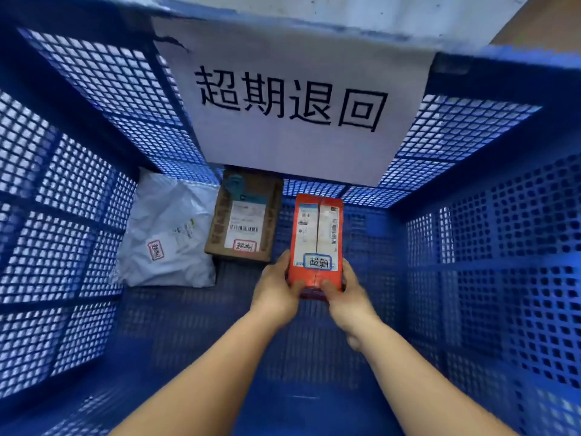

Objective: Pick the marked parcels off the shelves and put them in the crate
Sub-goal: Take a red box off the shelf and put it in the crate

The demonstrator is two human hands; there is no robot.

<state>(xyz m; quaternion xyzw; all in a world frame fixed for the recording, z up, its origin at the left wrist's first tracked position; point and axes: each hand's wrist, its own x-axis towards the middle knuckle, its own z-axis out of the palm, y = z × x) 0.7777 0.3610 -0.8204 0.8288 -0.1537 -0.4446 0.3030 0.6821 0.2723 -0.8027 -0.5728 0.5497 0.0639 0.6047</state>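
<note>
I look down into a deep blue mesh crate (490,234). An orange-red parcel (316,234) with white shipping labels and a blue-framed handwritten mark hangs inside it, lengthwise away from me. My left hand (276,291) grips its near left corner and my right hand (345,294) grips its near right corner, thumbs on top. On the crate floor to the left lie a brown cardboard parcel (246,220) and a white plastic mailer bag (166,234), each with a red-framed mark.
A large white paper sign (292,99) with big black characters hangs on the crate's far wall. Perforated blue walls rise on all sides. Blue floor shows to the right of the cardboard parcel and toward me.
</note>
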